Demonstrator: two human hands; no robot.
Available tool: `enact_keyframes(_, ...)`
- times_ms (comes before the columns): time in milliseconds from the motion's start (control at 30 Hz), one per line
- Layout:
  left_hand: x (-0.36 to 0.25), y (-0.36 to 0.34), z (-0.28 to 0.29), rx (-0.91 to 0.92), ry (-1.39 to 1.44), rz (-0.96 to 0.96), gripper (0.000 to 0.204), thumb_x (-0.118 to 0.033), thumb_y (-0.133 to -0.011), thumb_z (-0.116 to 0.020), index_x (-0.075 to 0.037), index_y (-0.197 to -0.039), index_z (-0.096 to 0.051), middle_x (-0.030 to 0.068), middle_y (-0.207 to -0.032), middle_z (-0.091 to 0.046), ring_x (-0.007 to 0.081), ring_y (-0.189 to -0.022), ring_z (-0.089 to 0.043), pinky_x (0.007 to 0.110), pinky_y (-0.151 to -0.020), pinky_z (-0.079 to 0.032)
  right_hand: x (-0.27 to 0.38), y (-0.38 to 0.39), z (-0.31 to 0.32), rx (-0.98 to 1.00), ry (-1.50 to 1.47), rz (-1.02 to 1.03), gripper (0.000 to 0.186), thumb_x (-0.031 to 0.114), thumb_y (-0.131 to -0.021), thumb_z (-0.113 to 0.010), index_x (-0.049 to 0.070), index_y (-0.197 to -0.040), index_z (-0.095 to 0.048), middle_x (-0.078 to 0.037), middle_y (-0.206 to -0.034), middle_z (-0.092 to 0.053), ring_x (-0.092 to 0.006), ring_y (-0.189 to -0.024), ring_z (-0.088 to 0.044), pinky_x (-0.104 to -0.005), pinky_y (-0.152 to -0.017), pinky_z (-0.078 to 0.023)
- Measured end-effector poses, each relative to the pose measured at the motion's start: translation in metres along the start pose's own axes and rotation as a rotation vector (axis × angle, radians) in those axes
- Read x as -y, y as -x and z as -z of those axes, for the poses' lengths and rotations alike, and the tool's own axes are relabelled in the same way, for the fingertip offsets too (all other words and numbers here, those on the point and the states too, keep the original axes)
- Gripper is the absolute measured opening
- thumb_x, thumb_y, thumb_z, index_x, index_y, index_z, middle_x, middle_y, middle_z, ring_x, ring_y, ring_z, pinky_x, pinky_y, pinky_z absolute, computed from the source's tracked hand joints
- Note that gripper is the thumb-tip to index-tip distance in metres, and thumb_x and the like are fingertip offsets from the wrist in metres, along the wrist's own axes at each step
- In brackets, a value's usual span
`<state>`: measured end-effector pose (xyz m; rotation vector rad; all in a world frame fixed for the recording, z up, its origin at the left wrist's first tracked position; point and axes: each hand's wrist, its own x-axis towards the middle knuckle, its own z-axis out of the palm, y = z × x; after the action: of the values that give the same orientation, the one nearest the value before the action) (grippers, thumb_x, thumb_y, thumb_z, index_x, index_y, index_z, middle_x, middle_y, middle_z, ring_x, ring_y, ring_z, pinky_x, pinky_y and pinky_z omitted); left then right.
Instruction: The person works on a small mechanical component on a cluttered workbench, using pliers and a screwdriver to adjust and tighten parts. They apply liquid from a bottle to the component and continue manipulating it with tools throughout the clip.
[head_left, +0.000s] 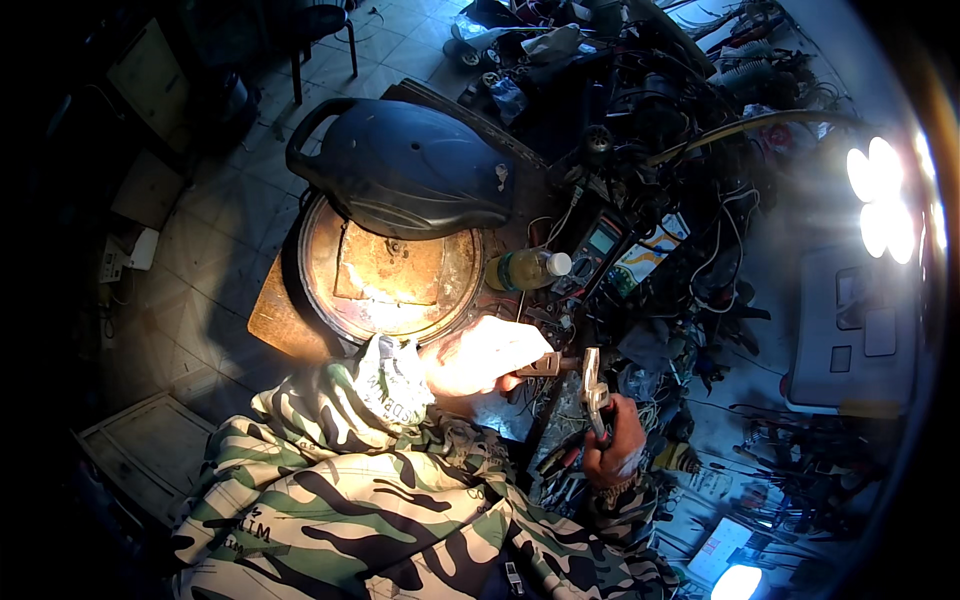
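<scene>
My left hand (485, 355), washed out by bright light, is closed around a small brownish rectangular metal part (543, 366) with slots in it. A narrow end of the part points right, toward the jaws of a pair of pliers (594, 385). Those pliers have dark and red handles, wrapped by the fingers of my right hand (618, 448). Whether the jaws touch the part's end, I cannot tell. Just beyond my left hand is a round rusty metal drum top (462, 296). A capped bottle of yellowish liquid (524, 270) lies beside it.
A dark plastic cover with a handle (415, 165) rests over the drum's far side. Right of the bottle are a multimeter (600, 240) and tangled cables (715, 270). A pale plastic case (850, 335) stands at far right, above scattered tools (810, 465). Bright lamps (880, 200) glare there.
</scene>
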<state>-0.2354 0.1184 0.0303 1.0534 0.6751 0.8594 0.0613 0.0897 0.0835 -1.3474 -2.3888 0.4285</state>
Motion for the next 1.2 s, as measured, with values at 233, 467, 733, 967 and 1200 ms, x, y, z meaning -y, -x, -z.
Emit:
enact_keyframes(233,0.013,-0.002,-0.02,-0.446,-0.493,-0.483,0.044,-0.016,-0.074,-0.093,-0.003,-0.106,-0.066,0.0049,-0.091,-0.065,0.0131,-0.074,-0.065,0.028,-0.066,-0.055,0.006,0.0,-0.001,-0.04,0.018,-0.018,0.042,-0.003,-0.074,-0.061,-0.002,-0.116,-0.059,-0.02,-0.093,-0.059,-0.0396,-0.078,-0.062,-0.042,-0.071,-0.052)
enact_keyframes(467,0.02,-0.001,-0.004,-0.2,-0.417,-0.427,0.014,-0.01,-0.098,-0.064,-0.001,-0.108,-0.068,0.0104,-0.089,-0.067,0.0215,-0.075,-0.07,0.032,-0.063,-0.056,0.002,0.005,0.0,-0.021,-0.005,-0.009,0.042,-0.004,-0.074,-0.06,-0.003,-0.115,-0.059,-0.021,-0.093,-0.059,-0.04,-0.078,-0.062,-0.0423,-0.071,-0.052)
enact_keyframes(733,0.016,-0.002,-0.013,-0.344,-0.314,-0.389,0.051,-0.025,-0.077,-0.093,-0.002,-0.113,-0.064,0.0033,-0.09,-0.067,0.0088,-0.077,-0.06,0.026,-0.065,-0.051,0.009,0.005,-0.003,-0.023,-0.005,-0.045,0.041,-0.004,-0.074,-0.058,-0.002,-0.115,-0.06,-0.021,-0.092,-0.058,-0.0402,-0.077,-0.062,-0.0425,-0.069,-0.052)
enact_keyframes(967,0.015,0.0,-0.006,-0.219,-0.171,-0.227,0.015,-0.007,-0.091,-0.074,0.001,-0.103,-0.069,0.008,-0.088,-0.068,0.0135,-0.07,-0.068,0.027,-0.063,-0.054,0.009,-0.001,-0.003,-0.027,0.0,-0.041,0.04,-0.005,-0.074,-0.059,-0.002,-0.114,-0.06,-0.021,-0.092,-0.058,-0.0406,-0.078,-0.062,-0.0426,-0.069,-0.052)
enact_keyframes(1200,0.028,-0.004,0.011,-0.167,-0.522,-0.528,0.018,-0.006,-0.098,-0.063,-0.002,-0.114,-0.067,0.0087,-0.091,-0.069,0.0131,-0.063,-0.066,0.027,-0.06,-0.054,0.013,-0.009,-0.005,0.034,-0.012,-0.026,0.039,-0.006,-0.074,-0.059,-0.003,-0.113,-0.059,-0.021,-0.091,-0.057,-0.0408,-0.079,-0.061,-0.0429,-0.07,-0.051)
